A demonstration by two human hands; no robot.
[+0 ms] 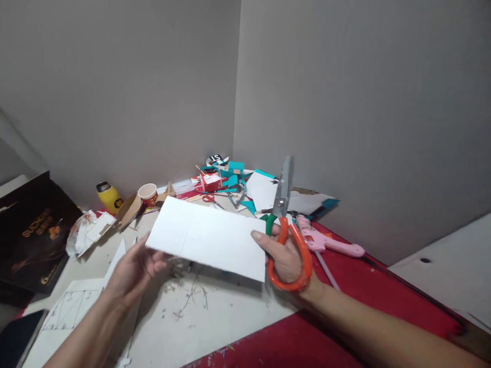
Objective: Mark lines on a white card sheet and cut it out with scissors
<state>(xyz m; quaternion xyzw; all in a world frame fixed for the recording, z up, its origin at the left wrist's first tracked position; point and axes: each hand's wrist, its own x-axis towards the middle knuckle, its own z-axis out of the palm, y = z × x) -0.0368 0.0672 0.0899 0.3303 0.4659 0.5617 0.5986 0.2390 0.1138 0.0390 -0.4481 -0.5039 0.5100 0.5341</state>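
Observation:
A white rectangular sheet of card is held up tilted above the table, with a faint short line on its left part. My left hand grips its lower left corner, fingers beneath it. At the right end, my right hand pinches the card with the thumb on top. The same hand carries a large pair of scissors, its orange handle looped around the hand and a green part beside it. The scissors' blades point upward and look closed together.
A pink glue gun lies on the red cloth at right. Behind are paper scraps, small red-handled scissors, a paper cup and a yellow bottle. A dark box stands at left above a drawn sheet.

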